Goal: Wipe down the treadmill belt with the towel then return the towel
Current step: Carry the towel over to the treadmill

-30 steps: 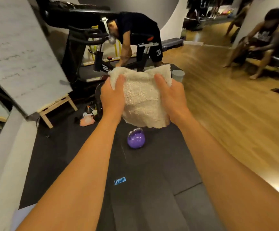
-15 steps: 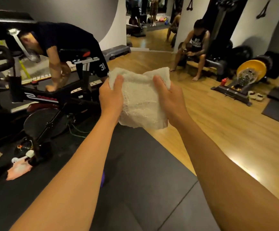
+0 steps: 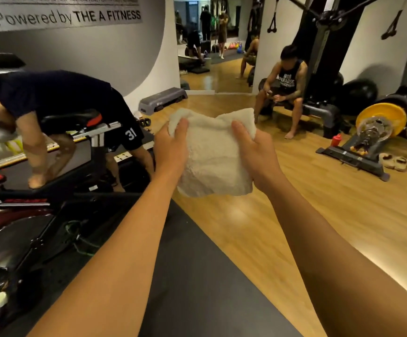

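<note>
- Still two hands on the towel (image 3: 212, 152): the left hand (image 3: 170, 152) grips its left edge with the thumb across the front, and the right hand (image 3: 258, 154) grips the right edge the same way. Fingers are hidden behind the cloth.
- Towel is white and bunched, held up in the air at arm's length, above where the dark mat (image 3: 197, 276) meets the wooden floor (image 3: 295, 203). Grip and shape are unchanged from half a second ago.
- View has swung right and up: the wall lettering (image 3: 66, 17) "Powered by THE A FITNESS" now shows at top left.
- Purple kettlebell and whiteboard seen a second ago are out of sight.
- Seated person (image 3: 287, 88) now shows just right of the towel's top. The yellow weight plate (image 3: 380, 120) and red bottle (image 3: 335, 140) are further right.
- Person bent over by the exercise bike (image 3: 58, 98) is still at left.
</note>
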The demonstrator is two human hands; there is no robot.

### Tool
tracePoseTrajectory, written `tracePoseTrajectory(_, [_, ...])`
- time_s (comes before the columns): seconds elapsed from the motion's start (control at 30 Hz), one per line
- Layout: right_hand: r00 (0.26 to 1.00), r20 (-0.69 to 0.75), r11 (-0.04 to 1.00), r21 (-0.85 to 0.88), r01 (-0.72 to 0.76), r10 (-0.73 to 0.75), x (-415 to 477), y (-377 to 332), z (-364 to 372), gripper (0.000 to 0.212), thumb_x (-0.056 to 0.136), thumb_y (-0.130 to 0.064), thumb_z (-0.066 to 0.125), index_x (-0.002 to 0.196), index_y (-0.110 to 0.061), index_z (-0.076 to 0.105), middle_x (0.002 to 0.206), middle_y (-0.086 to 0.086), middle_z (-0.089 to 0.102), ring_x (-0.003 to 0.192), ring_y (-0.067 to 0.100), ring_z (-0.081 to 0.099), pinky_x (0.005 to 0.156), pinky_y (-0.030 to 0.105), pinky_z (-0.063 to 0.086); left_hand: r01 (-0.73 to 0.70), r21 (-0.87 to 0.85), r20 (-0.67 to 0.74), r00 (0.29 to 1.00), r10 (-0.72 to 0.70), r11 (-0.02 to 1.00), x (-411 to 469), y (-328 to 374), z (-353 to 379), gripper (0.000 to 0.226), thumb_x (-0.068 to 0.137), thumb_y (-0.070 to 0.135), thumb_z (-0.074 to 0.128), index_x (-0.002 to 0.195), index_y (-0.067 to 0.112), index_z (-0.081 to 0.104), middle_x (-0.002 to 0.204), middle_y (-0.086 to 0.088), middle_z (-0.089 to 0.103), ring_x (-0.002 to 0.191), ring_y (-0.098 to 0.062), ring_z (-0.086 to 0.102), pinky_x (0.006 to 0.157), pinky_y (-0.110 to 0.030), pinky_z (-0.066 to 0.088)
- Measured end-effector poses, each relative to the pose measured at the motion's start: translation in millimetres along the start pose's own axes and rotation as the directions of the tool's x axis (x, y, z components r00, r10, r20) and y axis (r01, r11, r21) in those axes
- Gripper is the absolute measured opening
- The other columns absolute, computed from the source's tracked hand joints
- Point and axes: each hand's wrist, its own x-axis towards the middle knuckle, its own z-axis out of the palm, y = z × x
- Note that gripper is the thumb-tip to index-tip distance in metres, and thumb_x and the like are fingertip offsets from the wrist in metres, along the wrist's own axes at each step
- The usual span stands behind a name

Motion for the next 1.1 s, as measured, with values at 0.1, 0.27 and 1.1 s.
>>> tracePoseTrajectory(0.1, [1.000, 0.026, 1.000, -0.005, -0.014, 0.014, 77, 11, 1, 0.029, 0.090, -0.051, 0.054, 0.091, -0.024, 0.067, 0.091, -0.002, 0.072, 0.084, 0.015, 0.069, 0.080, 0.047, 0.057, 0.002, -0.037, -0.033, 0.999, -0.003, 0.999, 60, -12, 40, 0.038, 0.091, 0.042, 0.053, 0.116, 0.016, 0.064, 0.106, 0.001, 0.066, 0.100, -0.017, 0.062, 0.089, -0.038, 0.052])
tracePoseTrajectory(0.27, [0.997, 0.073, 1.000, -0.009, 0.003, -0.002, 193, 49, 13, 0.029, 0.090, -0.051, 0.055, 0.090, -0.025, 0.067, 0.091, -0.001, 0.072, 0.084, 0.016, 0.069, 0.080, 0.050, 0.056, 0.014, -0.028, -0.051, 0.999, -0.016, 1.000, 157, -44, 98, 0.027, 0.093, 0.039, 0.053, 0.105, 0.019, 0.066, 0.098, 0.002, 0.067, 0.092, -0.015, 0.063, 0.084, -0.037, 0.052])
tracePoseTrajectory(1.1, [0.984, 0.166, 0.997, 0.030, -0.068, 0.062, 831, 213, 52, 0.025, 0.091, -0.047, 0.056, 0.093, -0.024, 0.063, 0.096, -0.001, 0.070, 0.087, 0.015, 0.068, 0.082, 0.045, 0.057, 0.055, 0.030, -0.133, 0.990, -0.051, 0.998, 691, -192, 421, 0.015, 0.095, 0.038, 0.052, 0.091, 0.026, 0.060, 0.083, 0.008, 0.061, 0.080, -0.012, 0.058, 0.082, -0.044, 0.051])
